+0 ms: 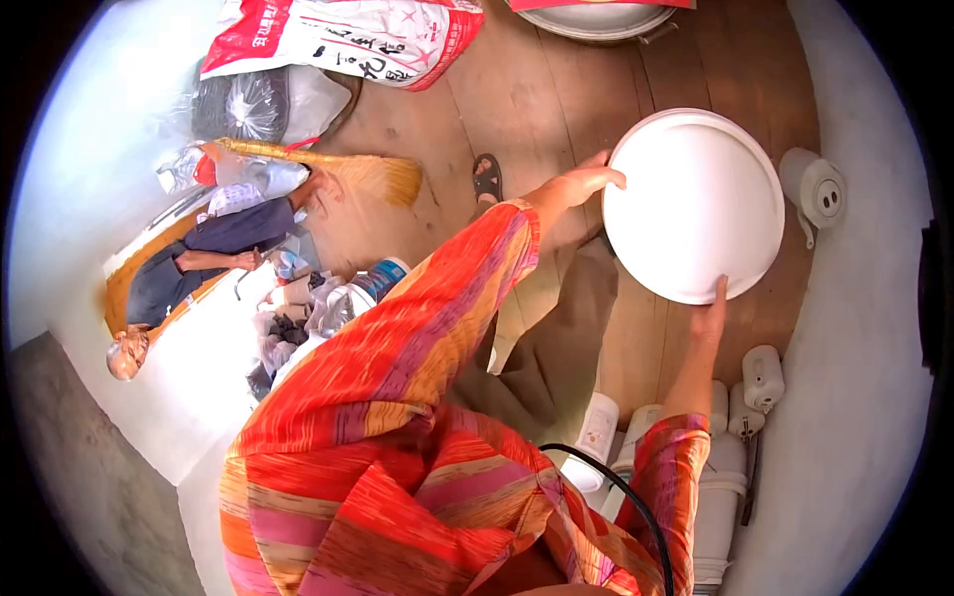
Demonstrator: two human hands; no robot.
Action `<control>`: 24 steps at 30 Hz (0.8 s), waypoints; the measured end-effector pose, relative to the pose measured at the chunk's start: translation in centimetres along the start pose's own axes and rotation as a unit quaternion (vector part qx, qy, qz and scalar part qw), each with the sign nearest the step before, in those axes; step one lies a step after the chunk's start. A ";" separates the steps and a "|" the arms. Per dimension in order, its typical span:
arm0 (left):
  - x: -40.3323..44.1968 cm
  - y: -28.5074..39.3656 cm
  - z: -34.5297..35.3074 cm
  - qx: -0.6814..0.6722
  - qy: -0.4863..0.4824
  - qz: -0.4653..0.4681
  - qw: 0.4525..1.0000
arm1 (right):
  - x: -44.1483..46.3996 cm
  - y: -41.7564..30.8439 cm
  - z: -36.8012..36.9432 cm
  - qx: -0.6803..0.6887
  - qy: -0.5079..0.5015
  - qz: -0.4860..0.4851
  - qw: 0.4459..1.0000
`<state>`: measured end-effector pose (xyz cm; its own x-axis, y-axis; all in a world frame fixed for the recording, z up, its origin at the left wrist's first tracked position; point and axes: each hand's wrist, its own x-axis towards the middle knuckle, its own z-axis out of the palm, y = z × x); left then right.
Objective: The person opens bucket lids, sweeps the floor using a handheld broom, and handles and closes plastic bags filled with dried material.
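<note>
A large round white lid or shallow tray (694, 207) is held up over the wooden floor, its flat face toward the camera. My left hand (594, 177) grips its left rim, with the thumb on the face and the other fingers behind. At the bottom rim, my right hand (712, 298) holds on with its thumb over the edge; its other fingers are hidden underneath. Both arms wear orange-red striped sleeves.
At the left another person (214, 246) sits in a doorway, near a straw broom (383, 177) and plastic bags. A printed sack (343, 40) lies at the top. White jugs (762, 377) and buckets line the lower right wall. A white container (821, 191) stands right of the lid.
</note>
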<state>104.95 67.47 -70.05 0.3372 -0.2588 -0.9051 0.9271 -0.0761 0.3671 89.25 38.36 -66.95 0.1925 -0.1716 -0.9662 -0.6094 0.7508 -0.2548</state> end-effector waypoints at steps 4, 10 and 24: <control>-0.2 0.9 -0.4 0.085 0.004 0.000 0.996 | 0.4 -0.4 -0.9 0.030 -0.010 0.010 0.999; -2.3 2.7 -1.7 0.062 0.015 0.016 0.998 | -1.8 -1.7 3.7 -0.026 -0.009 -0.008 1.000; -16.1 2.3 -28.4 -0.199 0.116 0.067 0.971 | -4.6 10.1 31.9 -0.213 -0.102 0.026 0.971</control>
<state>106.29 98.82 -60.73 0.4450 -0.0138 -0.8954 0.8462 0.3336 0.4154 106.75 67.03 -63.76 0.2755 0.0220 -0.9610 -0.8772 0.4147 -0.2420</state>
